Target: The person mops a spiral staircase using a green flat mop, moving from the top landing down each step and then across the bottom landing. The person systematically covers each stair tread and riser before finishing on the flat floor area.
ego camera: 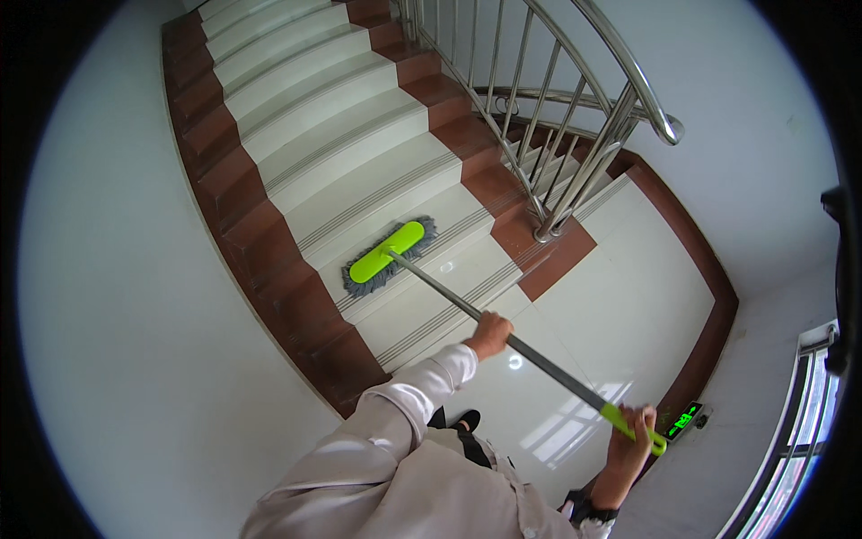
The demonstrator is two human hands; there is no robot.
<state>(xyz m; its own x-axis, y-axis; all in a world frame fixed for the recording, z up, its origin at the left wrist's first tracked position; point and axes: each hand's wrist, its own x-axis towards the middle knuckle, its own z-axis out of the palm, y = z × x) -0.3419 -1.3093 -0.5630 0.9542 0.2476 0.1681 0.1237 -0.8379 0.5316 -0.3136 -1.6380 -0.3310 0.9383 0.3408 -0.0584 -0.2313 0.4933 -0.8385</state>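
A flat mop with a bright green plate (397, 246) and a grey fringe lies across one of the lowest stair treads. Its grey pole (552, 367) slants from there down toward the lower right and ends in a green handle grip (621, 420). Partway along the pole, my left hand (490, 335) is wrapped around it. My right hand (632, 438) holds the green end grip, near the hanging loop; a dark band circles that wrist. Some fringe strands spread over the grooved edge of the tread.
White stairs (350, 138) with red-brown borders rise ahead. A steel railing (572, 182) stands at their right, with another flight beyond it. A glossy landing (646, 269) lies around my shoes. A lit green sign (683, 419) is low on the right wall, near a barred window (801, 404).
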